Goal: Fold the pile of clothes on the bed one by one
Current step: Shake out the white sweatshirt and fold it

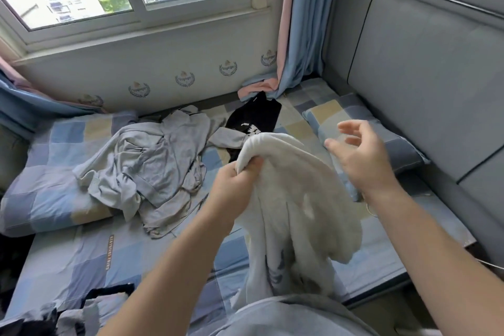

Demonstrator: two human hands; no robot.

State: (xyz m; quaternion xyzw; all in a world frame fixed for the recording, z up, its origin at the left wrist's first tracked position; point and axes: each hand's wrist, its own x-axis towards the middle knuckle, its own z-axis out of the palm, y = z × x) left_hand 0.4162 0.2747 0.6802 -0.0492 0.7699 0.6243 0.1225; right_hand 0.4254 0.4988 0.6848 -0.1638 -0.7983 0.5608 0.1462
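My left hand [236, 181] grips a white garment [297, 204] near its top edge and holds it up over the bed [90, 262]. The cloth hangs down toward my body, with a dark print on its lower part. My right hand [360, 155] hovers just right of the garment, fingers spread, holding nothing. A crumpled pile of grey clothes [147, 169] lies on the bed to the left. A black garment with white print [256, 117] lies farther back, partly hidden behind the white one.
Two checked pillows lie on the bed, one at the left [46, 185] and one at the right [362, 120]. A grey padded headboard [425, 68] runs along the right. Blue and pink curtains [297, 35] hang by the window. More dark and grey clothes [81, 308] sit at the bottom left.
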